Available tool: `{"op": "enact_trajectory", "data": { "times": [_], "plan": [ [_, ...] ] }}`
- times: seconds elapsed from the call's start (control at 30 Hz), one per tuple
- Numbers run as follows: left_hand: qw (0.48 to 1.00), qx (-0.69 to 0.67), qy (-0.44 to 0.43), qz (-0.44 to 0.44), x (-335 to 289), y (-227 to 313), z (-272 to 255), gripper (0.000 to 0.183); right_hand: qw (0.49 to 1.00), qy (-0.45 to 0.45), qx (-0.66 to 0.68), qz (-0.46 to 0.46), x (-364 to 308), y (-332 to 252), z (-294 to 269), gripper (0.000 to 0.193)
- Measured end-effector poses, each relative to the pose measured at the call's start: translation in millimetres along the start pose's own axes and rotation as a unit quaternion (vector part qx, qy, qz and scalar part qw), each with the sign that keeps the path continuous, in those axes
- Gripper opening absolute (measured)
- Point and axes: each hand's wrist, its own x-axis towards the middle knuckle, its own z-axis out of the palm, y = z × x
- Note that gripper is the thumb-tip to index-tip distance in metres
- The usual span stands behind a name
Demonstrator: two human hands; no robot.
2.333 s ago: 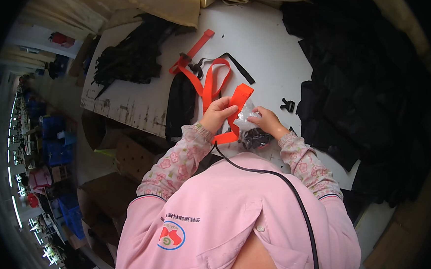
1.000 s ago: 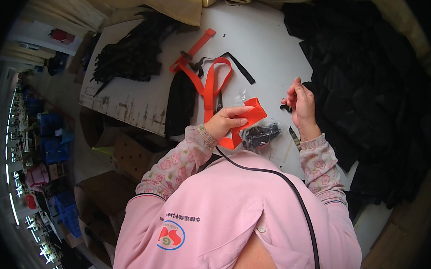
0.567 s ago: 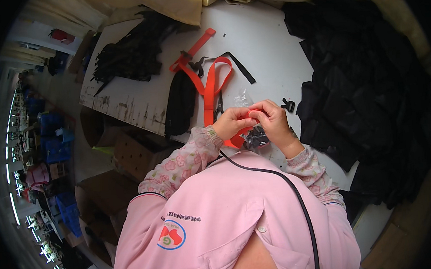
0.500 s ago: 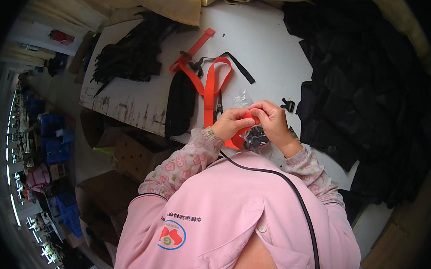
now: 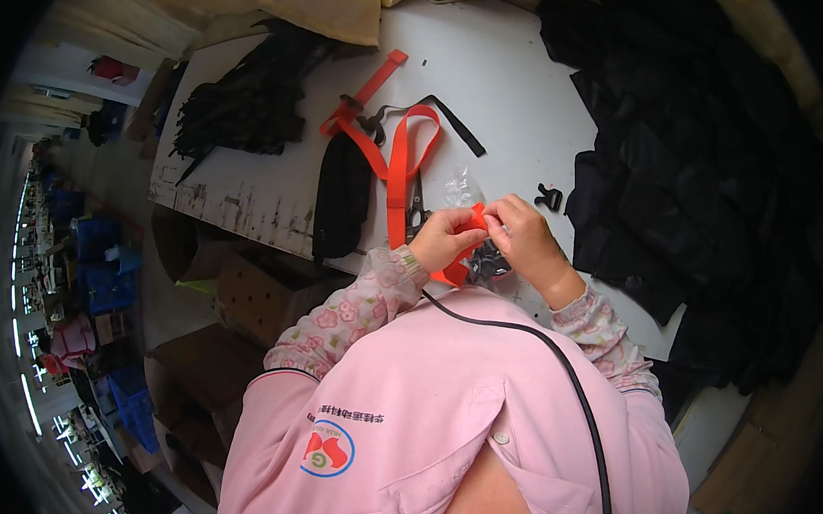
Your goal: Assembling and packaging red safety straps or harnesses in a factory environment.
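Note:
Both my hands meet near the table's front edge, pinching the end of an orange-red webbing strap (image 5: 397, 207). My left hand (image 5: 442, 240) grips the strap between thumb and fingers. Close against it, my right hand (image 5: 527, 240) pinches the same strap end. From my hands the strap runs away over the table, loops once and reaches a dark buckle (image 5: 349, 104). A black fabric pouch (image 5: 341, 197) lies beside the strap on the left. Beneath my hands sits a clear plastic bag (image 5: 464, 190) with dark pieces, partly hidden. Scissor handles (image 5: 417, 216) show beside the strap.
A large pile of black fabric (image 5: 699, 173) covers the table's right side. Black strips (image 5: 242, 102) lie bundled at the far left of the white table (image 5: 499, 63). A small black buckle (image 5: 549, 197) rests right of my hands. Cardboard boxes (image 5: 258, 295) stand below on the left.
My right hand has shifted slightly down and right, its fingers still at the strap end. The left hand has hardly moved. More of the scissor handles shows now.

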Motion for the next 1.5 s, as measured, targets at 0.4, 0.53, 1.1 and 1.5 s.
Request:
{"op": "enact_trajectory", "data": {
  "times": [0.4, 0.53, 1.1, 1.5],
  "plan": [
    [0.999, 0.026, -0.01, -0.036, 2.9, 6.3, -3.8, 0.017, 0.979, 0.181, 0.045, 0.078, 11.1, 14.8, -18.6, 0.004],
    [1.0, 0.014, -0.021, -0.017, 3.6, 4.5, -2.4, 0.018, 0.992, 0.054, 0.11, 0.023, 10.4, 1.9, -23.7, 0.019],
    [0.998, 0.012, -0.055, -0.028, 1.3, 2.3, -7.0, 0.017, 0.995, -0.009, 0.086, 0.04, -2.0, -2.6, -24.0, 0.013],
    [0.913, 0.363, 0.013, 0.187, -1.4, 16.5, 9.0, 0.011, 0.998, -0.049, 0.001, 0.044, -7.5, -4.6, -13.3, 0.006]
  ]
}}
